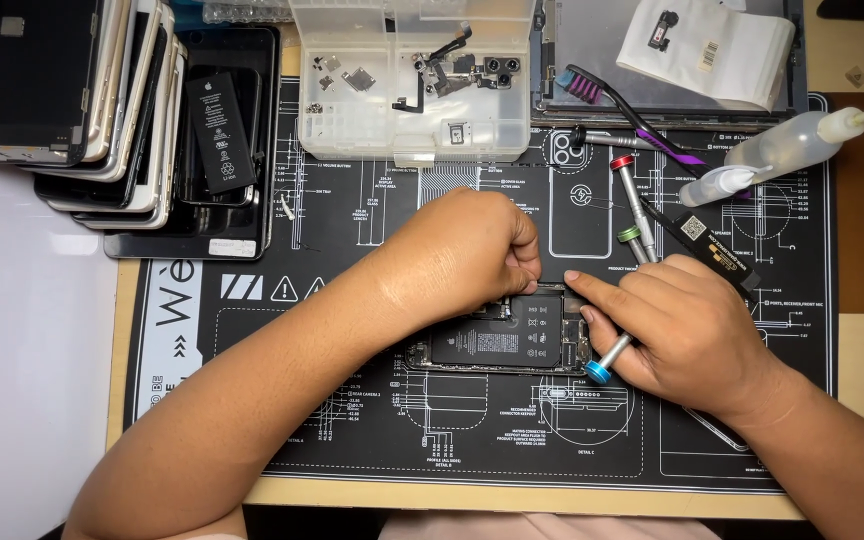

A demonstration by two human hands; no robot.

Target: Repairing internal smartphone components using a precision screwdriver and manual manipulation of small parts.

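From the head camera, an opened phone (500,340) lies face-up in the middle of a black repair mat (352,420), its dark battery and board exposed. The left hand (472,255) rests over the phone's upper edge, fingers curled tight and pinched narrowly at something small there; what it pinches is hidden beneath the knuckles. The right hand (687,330) sits against the phone's right side, forefinger stretched flat along the upper right corner, the remaining fingers closed round a blue-tipped screwdriver (604,362) whose end pokes out beside the phone's lower right corner. Above the phone, at the mat's top edge, stands a clear parts box (412,130) with small brackets and camera modules. Up and right of the phone lie a red-collared driver (634,205) and a green-collared one (632,240), a black pry tool (712,245), a purple brush (632,120) and two squeeze bottles (782,150). Well to the phone's upper left is a stack of phone frames and screens (102,110). This fine work seems to call for steady wrists braced on the mat, a light pinch, and the driver kept clear of the battery.
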